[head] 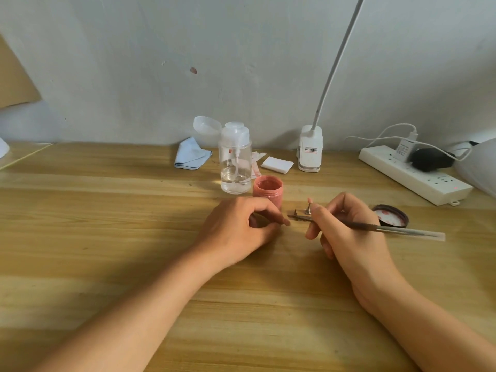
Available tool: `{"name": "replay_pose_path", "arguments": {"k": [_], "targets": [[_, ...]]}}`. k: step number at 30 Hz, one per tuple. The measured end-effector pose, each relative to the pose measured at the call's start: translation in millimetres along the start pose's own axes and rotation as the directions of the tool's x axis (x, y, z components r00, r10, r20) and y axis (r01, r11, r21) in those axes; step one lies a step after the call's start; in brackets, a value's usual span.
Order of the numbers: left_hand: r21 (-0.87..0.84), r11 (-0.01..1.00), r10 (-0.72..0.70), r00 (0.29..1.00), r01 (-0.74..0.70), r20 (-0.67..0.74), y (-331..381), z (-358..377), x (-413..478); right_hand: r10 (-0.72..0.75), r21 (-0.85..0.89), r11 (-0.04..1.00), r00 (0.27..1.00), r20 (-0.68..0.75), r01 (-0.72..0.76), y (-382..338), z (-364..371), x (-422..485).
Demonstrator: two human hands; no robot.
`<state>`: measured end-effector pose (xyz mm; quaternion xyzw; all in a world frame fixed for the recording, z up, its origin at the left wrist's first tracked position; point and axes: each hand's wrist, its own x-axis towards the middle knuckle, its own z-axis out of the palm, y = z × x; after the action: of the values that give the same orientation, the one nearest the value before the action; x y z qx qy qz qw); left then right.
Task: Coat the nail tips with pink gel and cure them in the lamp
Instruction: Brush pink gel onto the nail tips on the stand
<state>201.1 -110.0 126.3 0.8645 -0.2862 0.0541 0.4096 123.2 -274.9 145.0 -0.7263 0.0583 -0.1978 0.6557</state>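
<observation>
While left hand (241,224) rests curled, right fingers (318,220) round brush (389,228).

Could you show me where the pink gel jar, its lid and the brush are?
pink gel jar (268,196): head view, on its side wall below the open mouth.
lid (390,216): head view, on its white inner liner, facing up.
brush (402,230): head view, on the handle's bare stretch.

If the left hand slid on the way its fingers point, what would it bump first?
Probably the tip of the brush held by the right hand, beside the little metal stand, just past the left hand. Depth is hard to judge.
</observation>
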Motion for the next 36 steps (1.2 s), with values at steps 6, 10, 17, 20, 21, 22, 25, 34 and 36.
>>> {"name": "replay_pose_path", "arguments": {"k": [6,10,17,20,21,22,25,34,36], "targets": [[0.007,1.0,-0.013,1.0,0.013,-0.011,-1.1,1.6,0.3,0.003,-0.027,1.0,1.0,0.016,-0.002,-1.5,1.5,-1.1],[0.04,0.999,0.001,1.0,-0.001,-0.006,-1.0,1.3,-0.1,-0.027,-0.045,0.999,0.999,0.044,0.029,-0.1,2.1,-0.4],[0.044,0.999,0.01,1.0,-0.01,-0.012,-1.6,1.5,-0.1,-0.058,-0.086,0.994,0.997,0.06,0.063,2.3,2.4,1.0],[0.037,0.999,0.008,1.0,-0.007,-0.011,-2.6,1.9,0.1,-0.057,-0.119,0.991,0.996,0.067,0.065,2.9,3.5,1.1],[0.035,0.999,0.008,1.0,-0.008,-0.011,-2.9,2.0,0.2,-0.057,-0.114,0.991,0.996,0.064,0.065,2.6,3.6,1.3],[0.033,0.999,0.008,1.0,-0.008,-0.013,-3.2,2.0,0.1,-0.056,-0.115,0.991,0.996,0.065,0.064,1.9,3.6,1.3],[0.029,1.0,0.012,1.0,-0.012,-0.016,-3.8,2.3,0.4,-0.062,-0.132,0.989,0.995,0.076,0.072,0.8,3.0,1.4],[0.04,0.998,0.053,0.998,-0.052,-0.022,-3.7,2.7,0.9,-0.061,-0.043,0.997,0.998,0.035,0.062,3.5,0.4,2.0],[0.049,0.998,0.051,0.998,-0.05,-0.028,-4.3,2.6,1.2,-0.059,-0.08,0.995,0.996,0.067,0.064,3.7,1.6,1.9]]}}
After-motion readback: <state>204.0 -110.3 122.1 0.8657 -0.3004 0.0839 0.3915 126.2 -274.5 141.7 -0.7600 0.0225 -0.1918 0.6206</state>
